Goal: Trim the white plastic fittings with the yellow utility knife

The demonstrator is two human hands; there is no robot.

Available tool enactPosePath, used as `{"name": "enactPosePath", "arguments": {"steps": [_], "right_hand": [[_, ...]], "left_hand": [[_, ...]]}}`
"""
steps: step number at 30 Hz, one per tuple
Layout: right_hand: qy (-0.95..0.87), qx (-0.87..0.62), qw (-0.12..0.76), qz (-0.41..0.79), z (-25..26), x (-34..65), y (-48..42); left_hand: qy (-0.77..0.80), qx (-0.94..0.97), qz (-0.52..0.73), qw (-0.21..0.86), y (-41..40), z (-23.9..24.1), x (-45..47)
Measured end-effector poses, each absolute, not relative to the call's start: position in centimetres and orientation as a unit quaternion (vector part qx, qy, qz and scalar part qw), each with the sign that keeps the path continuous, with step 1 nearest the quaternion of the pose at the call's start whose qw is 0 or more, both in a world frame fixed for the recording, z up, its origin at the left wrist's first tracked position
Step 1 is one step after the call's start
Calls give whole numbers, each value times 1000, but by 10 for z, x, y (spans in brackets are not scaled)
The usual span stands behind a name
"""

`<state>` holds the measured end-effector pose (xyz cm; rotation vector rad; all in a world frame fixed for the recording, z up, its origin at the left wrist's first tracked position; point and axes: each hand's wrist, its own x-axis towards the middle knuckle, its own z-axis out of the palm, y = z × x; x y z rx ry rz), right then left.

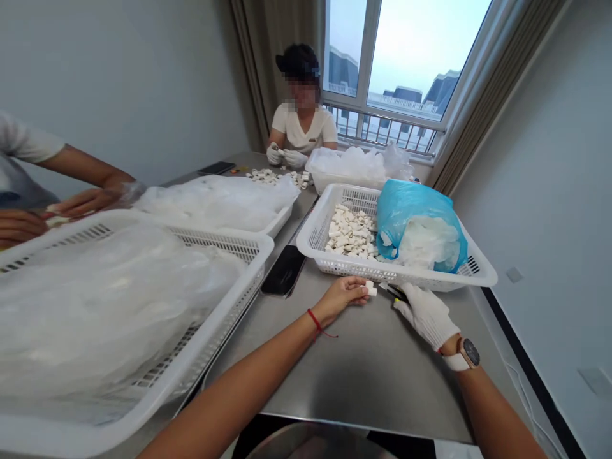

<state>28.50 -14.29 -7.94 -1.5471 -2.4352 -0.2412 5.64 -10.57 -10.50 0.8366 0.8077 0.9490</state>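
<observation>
My bare left hand (340, 298), with a red cord at the wrist, pinches a small white plastic pipe fitting (371, 289) above the metal table. Just to its right, my right hand (424, 313) in a white knitted glove is closed around a small knife (394, 292) with a black body. Its pale tip points at the fitting, with a narrow gap between them. Beyond both hands, a white slotted basket (310, 247) holds a heap of similar white fittings (352, 231) and a blue plastic bag (415, 204) with whitish plastic inside.
A dark phone (284, 270) lies left of my hands on the metal table (363, 370). A large basket (261, 258) of clear plastic bags fills the left side. Across the table sits a gloved co-worker (305, 127); another person's bare hands (90, 201) are at far left.
</observation>
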Motion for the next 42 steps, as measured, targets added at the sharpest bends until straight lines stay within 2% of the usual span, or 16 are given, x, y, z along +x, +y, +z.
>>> {"name": "enactPosePath", "arguments": {"steps": [4, 9, 20, 27, 42], "right_hand": [[-840, -511, 175, -52, -87, 282, -143], [-833, -513, 193, -69, -82, 277, -149], [-852, -485, 103, -166, -81, 267, -157], [-836, -498, 107, -204, -76, 263, -161], [-839, -518, 51, -160, -69, 261, -164]], "left_hand": [[338, 327, 447, 761, -101, -112, 45], [319, 290, 450, 782, -99, -113, 39], [338, 277, 428, 791, -107, -111, 42], [360, 279, 423, 783, -108, -110, 41], [374, 299, 412, 775, -108, -107, 41]]}}
